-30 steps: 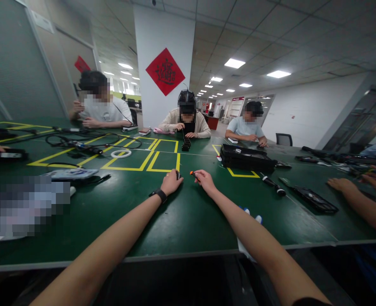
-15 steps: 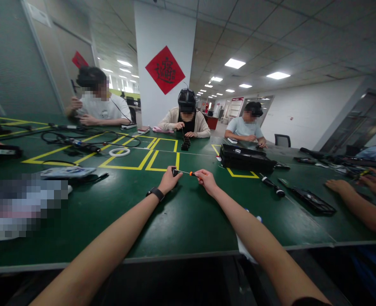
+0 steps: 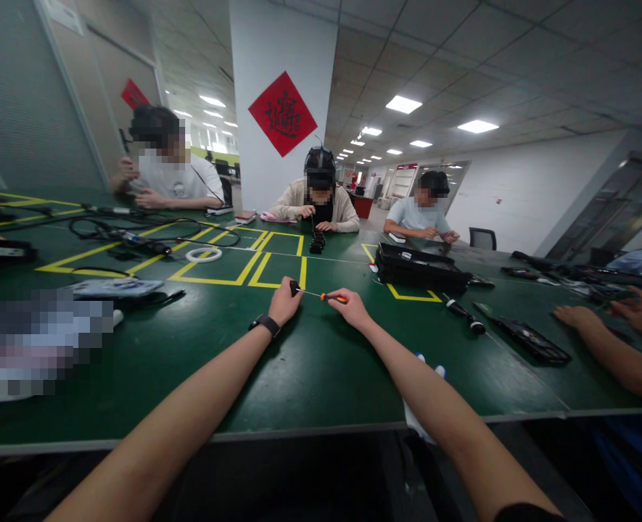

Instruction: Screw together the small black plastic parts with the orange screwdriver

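One orange-handled screwdriver [image 3: 331, 298], one white ring [image 3: 204, 260], three people opposite [image 3: 343, 211]

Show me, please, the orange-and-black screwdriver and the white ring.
Orange-and-black screwdriver [image 3: 332, 297], head view: on its handle.
White ring [image 3: 204, 260], head view: on its near rim.

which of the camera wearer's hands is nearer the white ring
Left. The left hand, holding a small black piece, is to the right of the white ring and nearer the viewer; the right hand, holding an orange-and-black screwdriver, is farther right.
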A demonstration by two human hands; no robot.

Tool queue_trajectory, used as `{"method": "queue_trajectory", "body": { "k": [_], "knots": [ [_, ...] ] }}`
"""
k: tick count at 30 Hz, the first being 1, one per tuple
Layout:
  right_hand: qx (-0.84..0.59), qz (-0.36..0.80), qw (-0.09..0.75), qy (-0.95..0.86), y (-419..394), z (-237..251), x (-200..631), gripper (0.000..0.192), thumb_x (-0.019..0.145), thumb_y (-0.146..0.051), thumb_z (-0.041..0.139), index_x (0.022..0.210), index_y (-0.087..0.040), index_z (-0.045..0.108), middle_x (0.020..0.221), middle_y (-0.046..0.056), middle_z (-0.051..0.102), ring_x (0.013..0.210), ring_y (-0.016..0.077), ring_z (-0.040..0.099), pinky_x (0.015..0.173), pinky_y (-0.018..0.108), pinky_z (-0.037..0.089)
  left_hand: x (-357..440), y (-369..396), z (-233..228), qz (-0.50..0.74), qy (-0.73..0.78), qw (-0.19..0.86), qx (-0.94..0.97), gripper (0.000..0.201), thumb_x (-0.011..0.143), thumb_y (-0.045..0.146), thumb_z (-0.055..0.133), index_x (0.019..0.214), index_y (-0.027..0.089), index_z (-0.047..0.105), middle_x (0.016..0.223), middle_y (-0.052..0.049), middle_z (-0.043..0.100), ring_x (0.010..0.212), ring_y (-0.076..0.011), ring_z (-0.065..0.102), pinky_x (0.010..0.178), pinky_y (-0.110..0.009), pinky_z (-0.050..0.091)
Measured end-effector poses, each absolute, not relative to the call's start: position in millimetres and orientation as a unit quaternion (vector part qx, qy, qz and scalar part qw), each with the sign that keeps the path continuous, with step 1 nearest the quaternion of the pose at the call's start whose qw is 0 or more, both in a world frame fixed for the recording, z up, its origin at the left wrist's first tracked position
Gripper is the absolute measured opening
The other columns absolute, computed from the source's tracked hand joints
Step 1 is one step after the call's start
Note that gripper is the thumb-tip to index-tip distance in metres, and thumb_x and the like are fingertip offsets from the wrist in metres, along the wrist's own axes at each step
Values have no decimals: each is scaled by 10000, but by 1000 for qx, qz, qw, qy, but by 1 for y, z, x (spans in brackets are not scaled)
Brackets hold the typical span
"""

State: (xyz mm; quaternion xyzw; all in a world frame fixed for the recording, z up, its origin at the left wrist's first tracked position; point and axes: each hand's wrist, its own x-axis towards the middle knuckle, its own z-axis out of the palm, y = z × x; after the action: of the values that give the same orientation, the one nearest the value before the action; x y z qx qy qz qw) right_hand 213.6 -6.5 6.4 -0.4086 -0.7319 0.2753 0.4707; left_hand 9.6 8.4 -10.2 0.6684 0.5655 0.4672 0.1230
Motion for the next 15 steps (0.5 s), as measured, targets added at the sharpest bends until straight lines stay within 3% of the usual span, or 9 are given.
{"method": "queue_trajectory", "body": {
  "k": [2,8,15],
  "knots": [
    [-417,239,435,-761,-8,8,213,196,701,-291,600,832,-179,692,817,36,636,729,146,547,714,280,405,6,8,-9,458,577,110,667,208,777,270,518,938,176,427,876,-87,612,809,-205,587,698,-310,437],
    [-399,290,379,-783,-10,4,210,231,769,-280,536,927,-160,655,656,10,637,639,139,579,690,267,425,-5,12,-10,456,527,98,710,245,748,246,537,966,171,454,856,-65,596,784,-189,573,712,-306,436],
    [-414,126,330,-839,-6,1,214,238,804,-291,517,1011,-220,611,923,32,611,832,163,538,752,272,379,-1,14,-9,465,502,219,695,331,734,240,536,1048,172,453,889,-33,548,790,-149,541,765,-309,438]
  ]
}}
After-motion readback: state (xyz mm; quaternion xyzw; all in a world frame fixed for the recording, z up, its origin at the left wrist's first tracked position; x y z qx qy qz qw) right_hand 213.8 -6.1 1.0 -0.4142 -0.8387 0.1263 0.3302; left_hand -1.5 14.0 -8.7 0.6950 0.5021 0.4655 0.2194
